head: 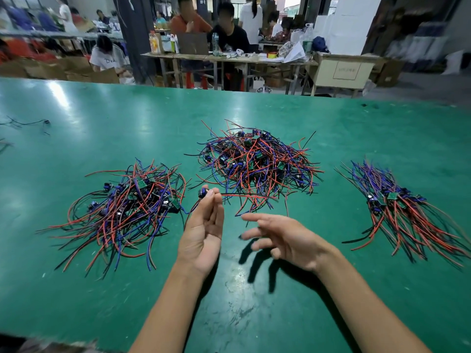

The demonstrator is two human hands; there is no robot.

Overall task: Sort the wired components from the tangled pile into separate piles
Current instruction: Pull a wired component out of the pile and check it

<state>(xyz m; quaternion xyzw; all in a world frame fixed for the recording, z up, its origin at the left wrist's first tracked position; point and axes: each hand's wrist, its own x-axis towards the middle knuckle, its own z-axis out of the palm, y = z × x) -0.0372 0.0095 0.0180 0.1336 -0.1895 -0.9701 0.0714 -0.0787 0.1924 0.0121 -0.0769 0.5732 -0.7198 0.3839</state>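
Head: left hand [204,233] pinches component [204,193] (unlabelled).

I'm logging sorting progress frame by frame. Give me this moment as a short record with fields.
surface: green table
source: tangled pile, centre
sorted: left pile; right pile
left hand: pinches one wired component at fingertips, wires trailing
right hand: open, fingers spread, holds nothing

Single head view: looks forward and down across green table [102,118], close over both forearms; background workshop blurred, probably motion.
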